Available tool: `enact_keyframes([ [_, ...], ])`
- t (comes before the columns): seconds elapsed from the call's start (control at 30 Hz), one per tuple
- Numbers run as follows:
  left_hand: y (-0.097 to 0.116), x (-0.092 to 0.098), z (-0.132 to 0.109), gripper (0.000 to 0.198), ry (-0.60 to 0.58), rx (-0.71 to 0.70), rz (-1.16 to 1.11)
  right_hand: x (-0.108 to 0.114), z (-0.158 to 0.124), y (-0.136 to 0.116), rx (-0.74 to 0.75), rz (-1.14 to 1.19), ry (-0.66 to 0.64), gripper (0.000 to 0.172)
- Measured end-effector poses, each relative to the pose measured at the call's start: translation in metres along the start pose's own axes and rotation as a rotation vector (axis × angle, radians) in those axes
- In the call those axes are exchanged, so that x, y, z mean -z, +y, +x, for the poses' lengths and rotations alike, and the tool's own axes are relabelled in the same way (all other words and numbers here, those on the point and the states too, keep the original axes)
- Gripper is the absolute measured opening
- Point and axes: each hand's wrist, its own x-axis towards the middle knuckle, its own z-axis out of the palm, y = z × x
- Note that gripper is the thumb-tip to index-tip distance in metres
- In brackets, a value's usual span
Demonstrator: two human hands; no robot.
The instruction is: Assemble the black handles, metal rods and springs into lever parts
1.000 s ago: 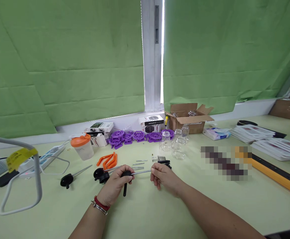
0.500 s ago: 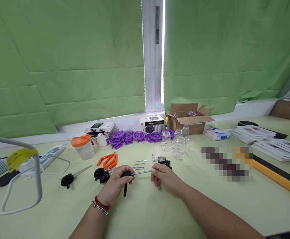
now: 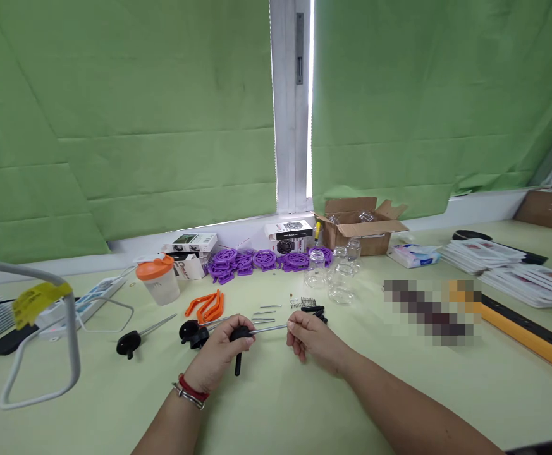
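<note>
My left hand (image 3: pixel 219 349) is closed around a black plastic knob (image 3: pixel 241 332) with a black stick-like handle (image 3: pixel 238 364) pointing down from it. A thin metal rod (image 3: pixel 270 328) runs rightward out of the knob. Its far end is pinched between the thumb and fingers of my right hand (image 3: pixel 314 337), which covers the tip. Beside my left hand lie more black-knobbed rods (image 3: pixel 198 338), and another black knob with a rod (image 3: pixel 128 343) rests farther left. Loose metal rods (image 3: pixel 265 313), small springs (image 3: pixel 308 303) and black parts (image 3: pixel 318 310) lie just beyond my hands.
Orange handles (image 3: pixel 209 308) and purple plastic wheels (image 3: pixel 263 259) lie behind. Glass jars (image 3: pixel 341 291) stand before an open cardboard box (image 3: pixel 365 240). An orange-lidded cup (image 3: pixel 157 281), a power strip (image 3: pixel 100 291) and a white frame (image 3: pixel 73 341) are left; paper stacks (image 3: pixel 532 284) lie right.
Both hands keep nearly the same place and grip. The knob and rod have barely shifted.
</note>
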Motion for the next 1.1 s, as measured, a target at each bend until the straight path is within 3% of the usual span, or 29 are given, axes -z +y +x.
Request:
enact_keyframes([
  [0.1,0.006,0.01,-0.004,0.02,-0.005,-0.004,0.114,-0.001,0.0,0.0,-0.006,-0.038,-0.018,0.033],
  [0.2,0.012,0.029,-0.011,0.024,0.066,-0.011,0.183,-0.002,-0.001,-0.002,-0.015,-0.065,-0.032,0.035],
  [0.5,0.007,0.086,-0.026,0.045,0.517,0.009,0.351,-0.002,-0.002,0.0,-0.022,-0.077,-0.026,0.034],
  [0.63,-0.006,0.106,-0.028,0.056,0.685,0.107,0.412,-0.003,-0.003,-0.003,-0.026,-0.068,-0.017,0.035],
  [0.77,-0.013,0.122,-0.033,0.057,0.597,0.181,0.433,-0.003,-0.003,-0.005,-0.028,-0.079,-0.016,0.035],
  [0.9,-0.002,0.12,-0.044,0.047,0.488,0.193,0.391,-0.003,-0.002,-0.003,-0.023,-0.071,-0.02,0.034],
  [1.1,0.01,0.108,-0.053,0.029,0.091,0.131,0.34,-0.001,-0.002,0.002,-0.022,-0.063,-0.031,0.032],
])
